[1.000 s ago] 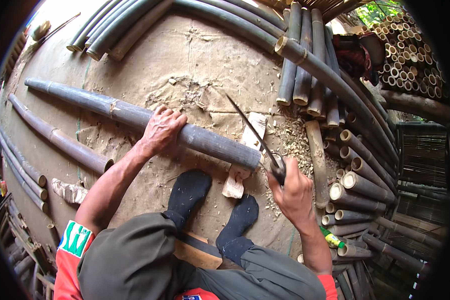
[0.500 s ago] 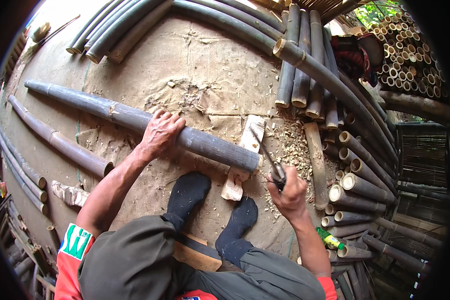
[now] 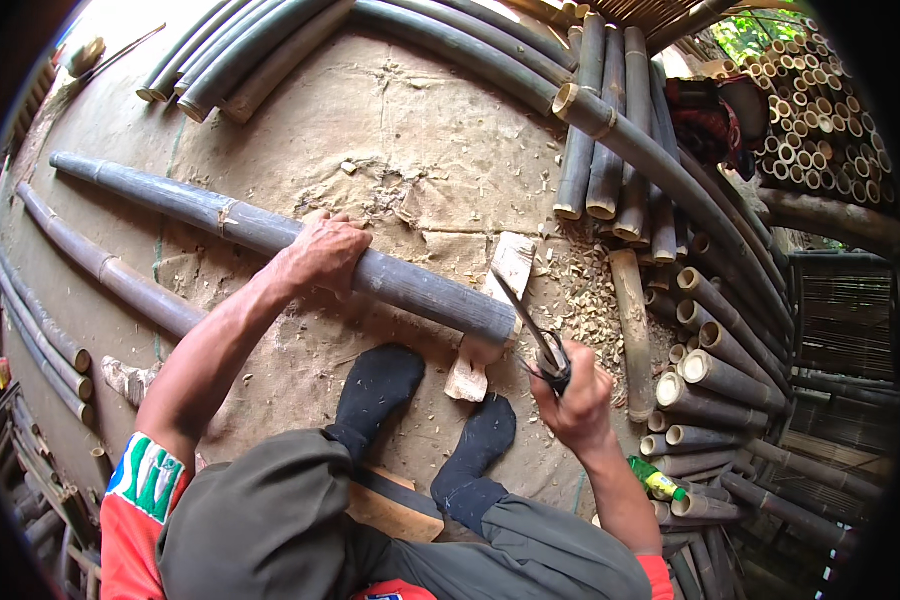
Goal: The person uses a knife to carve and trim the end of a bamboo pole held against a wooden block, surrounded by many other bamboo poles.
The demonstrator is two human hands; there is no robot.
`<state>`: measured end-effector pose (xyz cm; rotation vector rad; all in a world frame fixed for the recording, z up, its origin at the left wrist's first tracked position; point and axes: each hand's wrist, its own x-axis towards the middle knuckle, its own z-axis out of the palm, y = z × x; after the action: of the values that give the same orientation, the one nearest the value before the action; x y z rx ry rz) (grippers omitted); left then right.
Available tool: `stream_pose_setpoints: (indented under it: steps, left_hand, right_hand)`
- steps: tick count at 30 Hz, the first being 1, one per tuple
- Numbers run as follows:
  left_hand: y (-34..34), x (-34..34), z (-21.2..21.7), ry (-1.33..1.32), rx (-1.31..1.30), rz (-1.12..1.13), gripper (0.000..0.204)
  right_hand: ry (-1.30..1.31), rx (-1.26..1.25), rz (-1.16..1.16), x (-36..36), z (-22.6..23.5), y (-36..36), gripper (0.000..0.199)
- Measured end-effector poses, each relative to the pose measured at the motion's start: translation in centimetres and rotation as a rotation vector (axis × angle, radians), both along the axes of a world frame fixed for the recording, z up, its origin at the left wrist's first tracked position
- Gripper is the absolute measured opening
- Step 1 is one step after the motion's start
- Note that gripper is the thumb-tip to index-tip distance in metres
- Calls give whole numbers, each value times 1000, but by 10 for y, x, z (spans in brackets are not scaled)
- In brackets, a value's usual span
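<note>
Bamboo was the whole scene: a long dark pole [image 3: 270,232] lay across the sacking floor [image 3: 440,130], running from far left to its cut end just left of the knife [image 3: 526,322], where it rested on a pale wood block [image 3: 490,320]. The left hand [image 3: 325,252] lay over the pole's middle, fingers curled down on its top and pressing it in place. The right hand [image 3: 575,400] was clenched tight round the knife's handle, with the blade slanting up and left so that its tip came close to the pole's cut end; whether steel touched bamboo could not be told. Two feet in black socks [image 3: 425,410] sat near the block, toes toward the pole.

As a judgement, the step in hand was the trimming or splitting of that cut end, with the blade being lined up on it. The next stroke would have called for the left hand to hold the pole from rolling, for the edge to meet the rim squarely over the block, and for the blade's path to stay clear of the toes.

Chips [image 3: 590,310] littered the floor right of the block. More poles [image 3: 610,130] were stacked far and right, and a green bottle [image 3: 655,482] lay near the right wrist.
</note>
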<state>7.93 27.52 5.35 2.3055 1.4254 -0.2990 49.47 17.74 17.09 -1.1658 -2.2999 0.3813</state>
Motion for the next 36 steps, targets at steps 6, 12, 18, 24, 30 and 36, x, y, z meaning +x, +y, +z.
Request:
stream_pose_setpoints:
  steps: [6,12,18,24,30,36]
  left_hand:
    - [-4,4,-8,-28,-32,59,47]
    - [-1,2,3,-45,-55,58,48]
    - [6,2,-7,-23,-49,40,47]
    - [1,3,-1,-47,-71,63,49]
    - [14,0,-6,-23,-44,72,51]
    - [-6,3,0,-49,-12,65,50]
  right_hand:
    - [-695,-430,-153,45,-41,9,34]
    - [-96,-88,-14,-12,19,4,41]
    - [-553,-296,-104,22,-49,18,38]
    - [-105,-92,-12,-24,26,4,37]
    - [-623,-272,-40,30,-37,22,35]
    - [-189,-120,11,-14,20,11,45]
